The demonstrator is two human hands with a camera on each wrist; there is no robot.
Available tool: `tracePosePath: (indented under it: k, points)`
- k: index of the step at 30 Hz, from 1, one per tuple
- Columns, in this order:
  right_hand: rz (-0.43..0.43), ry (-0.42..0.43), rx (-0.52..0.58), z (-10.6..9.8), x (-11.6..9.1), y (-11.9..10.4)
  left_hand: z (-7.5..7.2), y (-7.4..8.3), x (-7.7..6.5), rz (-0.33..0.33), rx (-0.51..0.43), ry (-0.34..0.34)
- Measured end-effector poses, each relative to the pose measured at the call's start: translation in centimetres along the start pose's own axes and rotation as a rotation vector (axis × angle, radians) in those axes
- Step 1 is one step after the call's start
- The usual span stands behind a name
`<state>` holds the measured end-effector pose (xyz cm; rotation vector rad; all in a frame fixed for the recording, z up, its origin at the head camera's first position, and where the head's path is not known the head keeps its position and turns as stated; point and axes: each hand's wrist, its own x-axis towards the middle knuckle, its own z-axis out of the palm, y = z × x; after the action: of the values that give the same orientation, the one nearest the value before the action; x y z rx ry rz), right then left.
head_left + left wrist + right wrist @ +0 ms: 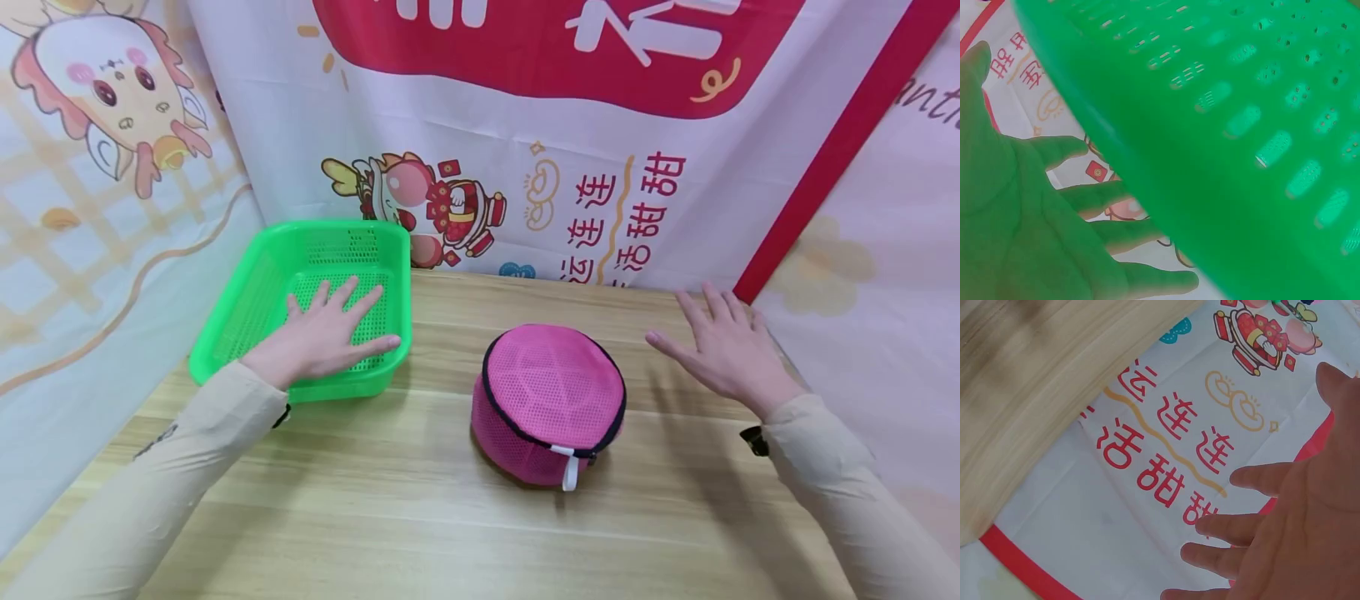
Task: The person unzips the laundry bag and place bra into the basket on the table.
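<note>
Left grip [322,333] near the basket [345,388] and right grip [726,354], both spread wide and empty, flank the pink bag [555,387] on the surface [450,542]; I judge a low left sweep could tip that basket.

In the right wrist view, I locate the bare right hand [1297,512] at the right edge, fingers extended and spread. Behind it, I identify a white fabric sheet [1066,515] printed with red Chinese characters [1161,481] and a multicoloured cartoon figure [1257,340]. A pale wood-grain surface [1035,394] occupies the upper left.
</note>
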<state>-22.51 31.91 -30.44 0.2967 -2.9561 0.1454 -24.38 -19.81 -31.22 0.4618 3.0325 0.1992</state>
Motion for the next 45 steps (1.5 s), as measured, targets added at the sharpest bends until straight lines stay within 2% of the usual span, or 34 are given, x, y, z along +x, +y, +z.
tracePosePath:
  k: [11, 19, 24, 29, 37, 45]
  points:
    - [-0.088, 0.073, -0.06, 0.3, -0.8, -0.8, 0.4, 1.0, 0.0, 0.032, 0.005, 0.022]
    - [-0.127, 0.124, 0.006, 0.4, -1.4, -1.8, 0.5, 2.3, -0.2, 0.098, 0.043, 0.079]
    - [-0.192, 0.201, 0.074, 0.8, -1.7, -2.5, 0.5, 3.3, -0.5, 0.18, 0.078, 0.133]
    - [-0.261, 0.262, 0.094, 1.3, -2.2, -3.3, 0.5, 4.1, -0.9, 0.269, 0.101, 0.183]
    - [-0.307, 0.286, 0.12, 1.9, -3.9, -3.8, 1.0, 5.9, -1.4, 0.438, 0.117, 0.302]
    - [-0.338, 0.322, 0.154, 3.0, -5.8, -3.6, 1.6, 8.0, -2.0, 0.574, 0.136, 0.378]
